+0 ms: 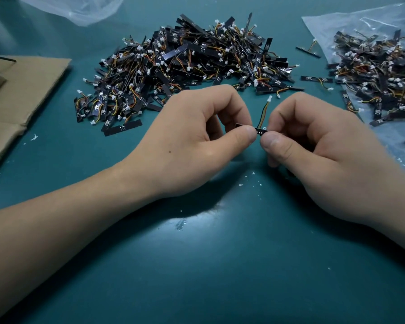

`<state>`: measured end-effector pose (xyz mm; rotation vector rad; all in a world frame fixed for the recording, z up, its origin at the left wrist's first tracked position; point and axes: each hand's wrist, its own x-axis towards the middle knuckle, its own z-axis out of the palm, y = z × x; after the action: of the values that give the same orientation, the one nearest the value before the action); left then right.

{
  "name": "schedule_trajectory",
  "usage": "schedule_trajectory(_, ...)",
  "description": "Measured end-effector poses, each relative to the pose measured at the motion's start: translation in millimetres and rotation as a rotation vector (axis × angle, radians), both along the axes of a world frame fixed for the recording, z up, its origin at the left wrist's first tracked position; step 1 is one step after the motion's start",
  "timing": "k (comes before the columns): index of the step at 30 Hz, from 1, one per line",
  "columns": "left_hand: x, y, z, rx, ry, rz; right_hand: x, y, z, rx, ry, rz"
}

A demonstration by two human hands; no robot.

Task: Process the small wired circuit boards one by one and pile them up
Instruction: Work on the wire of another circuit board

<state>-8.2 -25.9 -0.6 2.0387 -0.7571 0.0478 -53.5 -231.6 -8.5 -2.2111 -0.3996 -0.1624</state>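
Observation:
A small black circuit board (259,130) is held just above the green table between both hands. My left hand (197,136) pinches its left end with thumb and fingers. My right hand (313,146) pinches its right end. The board's coloured wires (264,113) rise to a white connector. Most of the board is hidden by my fingers. A large pile of similar wired boards (185,66) lies behind my hands. A second pile (379,76) rests on a clear plastic bag at the right.
Flattened cardboard (21,94) lies at the left edge. A crumpled clear plastic bag (80,8) sits at the back left. A few loose boards (313,79) lie between the two piles. Small white flecks dot the green table (197,265) in front.

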Motion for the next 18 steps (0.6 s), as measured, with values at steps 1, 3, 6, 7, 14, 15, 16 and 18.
schedule_trajectory(1, -0.1, 0.0, 0.3, 0.000, 0.005, -0.004, 0.0, 0.1, 0.0, 0.004, 0.001, 0.000)
schedule_trajectory(3, -0.9, 0.4, 0.8, 0.016, 0.004, -0.021, -0.2, -0.1, 0.1, -0.023, -0.003, 0.017)
schedule_trajectory(6, -1.8, 0.8, 1.2, 0.024, 0.007, -0.030, -0.4, -0.3, 0.1, -0.034, -0.004, 0.021)
schedule_trajectory(7, -1.3, 0.9, 1.3, 0.013, 0.010, -0.025, -0.2, -0.4, 0.0, -0.016, -0.002, 0.013)
schedule_trajectory(14, 0.2, 0.6, 1.1, 0.007, 0.005, -0.016, 0.0, -1.1, -0.4, 0.001, -0.016, 0.012)
schedule_trajectory(15, 0.5, 0.4, 0.9, 0.006, 0.004, -0.014, 0.0, -1.2, -0.3, 0.005, -0.016, 0.010)
schedule_trajectory(16, 0.6, 0.4, 0.8, 0.014, 0.002, -0.015, 0.1, -1.3, -0.5, 0.004, -0.016, 0.012)
schedule_trajectory(18, 0.6, 0.2, 0.5, 0.033, 0.001, -0.023, 0.0, -1.1, -0.6, 0.002, -0.014, 0.017)
